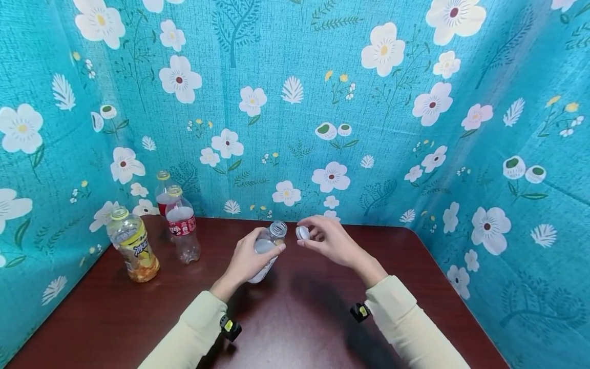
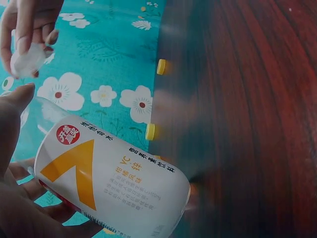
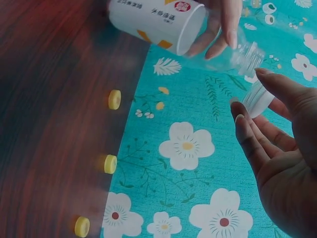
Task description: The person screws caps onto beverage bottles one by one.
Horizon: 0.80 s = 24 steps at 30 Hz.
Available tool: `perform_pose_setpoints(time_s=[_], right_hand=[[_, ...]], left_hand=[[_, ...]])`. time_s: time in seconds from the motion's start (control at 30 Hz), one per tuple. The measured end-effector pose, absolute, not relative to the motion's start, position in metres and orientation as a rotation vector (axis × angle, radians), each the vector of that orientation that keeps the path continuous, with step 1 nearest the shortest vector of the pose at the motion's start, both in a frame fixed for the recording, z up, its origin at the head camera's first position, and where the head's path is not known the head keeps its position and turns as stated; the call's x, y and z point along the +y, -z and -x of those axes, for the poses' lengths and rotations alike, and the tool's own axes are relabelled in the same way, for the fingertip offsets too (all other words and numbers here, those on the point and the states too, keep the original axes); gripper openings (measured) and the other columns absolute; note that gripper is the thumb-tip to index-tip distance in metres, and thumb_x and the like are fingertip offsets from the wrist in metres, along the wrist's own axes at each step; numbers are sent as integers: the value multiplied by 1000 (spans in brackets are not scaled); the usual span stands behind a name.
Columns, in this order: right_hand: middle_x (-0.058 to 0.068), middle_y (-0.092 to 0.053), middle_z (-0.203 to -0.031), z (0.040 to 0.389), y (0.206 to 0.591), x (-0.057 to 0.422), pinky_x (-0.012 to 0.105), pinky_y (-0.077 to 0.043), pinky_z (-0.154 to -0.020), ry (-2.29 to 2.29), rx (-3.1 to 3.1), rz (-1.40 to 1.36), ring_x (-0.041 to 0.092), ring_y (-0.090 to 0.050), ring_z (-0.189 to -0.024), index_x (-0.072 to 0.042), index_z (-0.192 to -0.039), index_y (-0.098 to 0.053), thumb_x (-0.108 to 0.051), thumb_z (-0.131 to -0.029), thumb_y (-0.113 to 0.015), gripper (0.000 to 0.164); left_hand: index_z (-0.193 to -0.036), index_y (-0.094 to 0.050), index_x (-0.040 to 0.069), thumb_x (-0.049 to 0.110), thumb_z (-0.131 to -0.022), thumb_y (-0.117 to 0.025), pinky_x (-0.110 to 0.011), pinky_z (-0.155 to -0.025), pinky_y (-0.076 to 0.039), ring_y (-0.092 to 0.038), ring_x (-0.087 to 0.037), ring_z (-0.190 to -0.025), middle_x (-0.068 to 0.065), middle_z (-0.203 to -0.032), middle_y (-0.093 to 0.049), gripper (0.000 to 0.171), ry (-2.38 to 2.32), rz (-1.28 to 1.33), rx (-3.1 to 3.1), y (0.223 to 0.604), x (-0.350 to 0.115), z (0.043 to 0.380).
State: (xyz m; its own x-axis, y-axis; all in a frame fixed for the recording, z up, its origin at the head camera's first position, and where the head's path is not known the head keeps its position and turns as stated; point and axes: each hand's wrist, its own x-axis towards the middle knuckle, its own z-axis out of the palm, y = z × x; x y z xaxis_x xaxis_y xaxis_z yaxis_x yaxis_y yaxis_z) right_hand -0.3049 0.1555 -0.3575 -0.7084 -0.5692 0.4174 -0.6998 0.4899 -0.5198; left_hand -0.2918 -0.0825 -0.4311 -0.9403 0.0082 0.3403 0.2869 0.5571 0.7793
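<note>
My left hand (image 1: pixel 249 259) grips a clear bottle (image 1: pixel 264 247) with a white label, tilted so its uncapped mouth points up and to the right. In the left wrist view, orange marks and printed text cover the label (image 2: pixel 114 178). My right hand (image 1: pixel 334 241) pinches a white ribbed screw cap (image 1: pixel 302 233) between thumb and fingers. A small gap separates this cap from the bottle's threaded neck (image 3: pixel 249 58) in the right wrist view. The bottle's lower end is close to the tabletop; the head view does not show clearly whether it touches.
At the left of the dark red-brown table (image 1: pixel 295 328) stand a yellow-labelled bottle (image 1: pixel 133 246) and two red-labelled bottles, one in front (image 1: pixel 182 225) and one behind (image 1: pixel 162 197). Several yellow caps (image 3: pixel 110 164) lie along the table's far edge, beside a flowered blue curtain (image 1: pixel 295 113).
</note>
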Motion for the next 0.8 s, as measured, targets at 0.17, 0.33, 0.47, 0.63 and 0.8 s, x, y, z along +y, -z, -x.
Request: perform_pose_setpoints(time_s=[0.17,0.33,0.47,0.63,0.8], right_hand=[[-6,-60,-94,304,350,150,25,-52,-69,-1006,-2568,-1074,5,-61,-74,-19,-117,-62,-32,-83,-72,38],[-4,-59,-90,305,341,146,25,-51,-65,-988,-2580,-1082,6,-60,-72,-16,-118,-63,-32,-82,-72,40],[-5,-59,-91,305,336,145,24,-52,-66,-979,-2586,-1091,5,-61,-73,-16,-117,-64,-32,-81,-73,41],[-8,-60,-94,305,333,145,24,-52,-67,-988,-2586,-1116,6,-62,-75,-15,-115,-66,-31,-81,-74,38],[-10,-59,-93,305,334,146,24,-51,-66,-934,-2604,-1135,6,-61,-74,-15,-114,-67,-32,-81,-74,37]], left_hand=[[-120,-54,28,65,-70,-69,-33,-71,-48,-55,-11,-91,9,-109,-59,64,1347,272,-2503,430,-77,288],[-120,-54,28,64,-70,-69,-31,-67,-48,-56,-11,-88,9,-110,-59,64,1366,325,-2502,429,-71,287],[-121,-54,29,65,-69,-69,-29,-65,-48,-56,-11,-86,9,-110,-59,65,1367,349,-2505,428,-68,286],[-118,-54,29,63,-70,-71,-29,-62,-48,-56,-11,-82,11,-106,-59,61,1370,369,-2509,425,-63,283],[-117,-55,28,61,-70,-71,-30,-62,-48,-57,-11,-82,7,-105,-61,59,1351,391,-2512,424,-57,280]])
